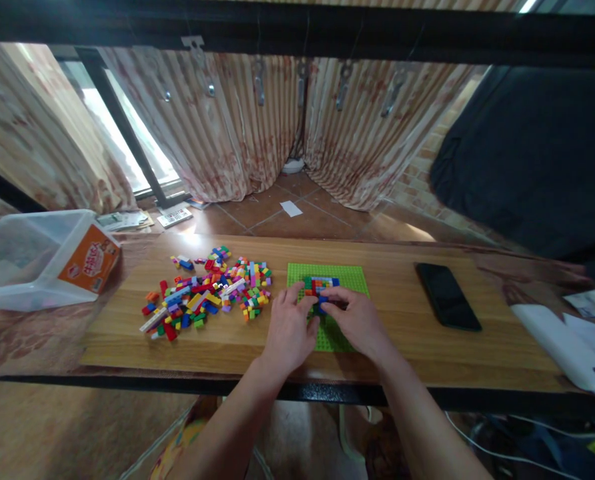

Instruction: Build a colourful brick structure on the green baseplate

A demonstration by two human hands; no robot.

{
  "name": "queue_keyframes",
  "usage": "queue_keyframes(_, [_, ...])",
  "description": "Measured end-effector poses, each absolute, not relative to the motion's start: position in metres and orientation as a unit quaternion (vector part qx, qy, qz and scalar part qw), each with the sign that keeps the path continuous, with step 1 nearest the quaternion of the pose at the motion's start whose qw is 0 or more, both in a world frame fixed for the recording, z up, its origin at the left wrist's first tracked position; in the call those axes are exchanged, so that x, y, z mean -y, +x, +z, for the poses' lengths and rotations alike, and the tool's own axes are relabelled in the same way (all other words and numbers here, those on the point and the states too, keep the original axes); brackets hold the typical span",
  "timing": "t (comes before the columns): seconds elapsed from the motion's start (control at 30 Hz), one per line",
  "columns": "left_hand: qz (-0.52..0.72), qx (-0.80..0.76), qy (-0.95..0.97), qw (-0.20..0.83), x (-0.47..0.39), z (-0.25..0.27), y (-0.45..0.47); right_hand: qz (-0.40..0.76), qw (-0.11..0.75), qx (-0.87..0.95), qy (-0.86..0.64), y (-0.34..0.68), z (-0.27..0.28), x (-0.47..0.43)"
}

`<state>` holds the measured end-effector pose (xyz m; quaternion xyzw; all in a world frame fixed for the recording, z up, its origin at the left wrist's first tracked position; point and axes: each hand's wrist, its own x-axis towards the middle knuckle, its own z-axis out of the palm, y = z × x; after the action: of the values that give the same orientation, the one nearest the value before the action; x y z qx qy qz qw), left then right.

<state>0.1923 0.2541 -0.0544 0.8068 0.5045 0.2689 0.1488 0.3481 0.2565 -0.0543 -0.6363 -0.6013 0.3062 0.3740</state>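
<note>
A green studded baseplate [351,275] lies on the wooden board, with a small patch of coloured bricks [326,283] built on it in red, white, blue, green and orange. My right hand [355,319] pinches a blue brick [322,301] between thumb and fingertips at the near side of that patch. My left hand [290,327] rests over the left part of the baseplate, fingers apart, its fingertips by the left edge of the built bricks. The fingers partly hide the near bricks, and I cannot tell whether the blue brick is pressed down on the studs.
Left of the baseplate spreads a pile of loose coloured bricks [205,293]. A clear plastic box [32,260] with an orange label stands at far left. A black phone [447,297] lies on the right, and a white device [560,347] sits at the right edge.
</note>
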Motion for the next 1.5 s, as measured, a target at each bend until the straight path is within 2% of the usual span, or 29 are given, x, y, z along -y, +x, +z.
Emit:
queue_keyframes(0.23, [0.276, -0.507, 0.804, 0.141, -0.256, -0.062, 0.199, 0.199, 0.337, 0.628, -0.673, 0.349, -0.057, -0.259])
queue_keyframes(0.57, [0.274, -0.526, 0.797, 0.114, -0.255, -0.064, 0.208, 0.169, 0.331, 0.61, -0.7, 0.363, -0.051, -0.258])
queue_keyframes(1.03, [0.288, -0.534, 0.79, 0.087, -0.255, -0.066, 0.212, 0.227, 0.312, 0.582, -0.716, 0.364, -0.058, -0.259])
queue_keyframes(1.5, [0.284, -0.535, 0.793, 0.066, -0.258, -0.065, 0.215, 0.221, 0.313, 0.577, -0.721, 0.362, -0.059, -0.261])
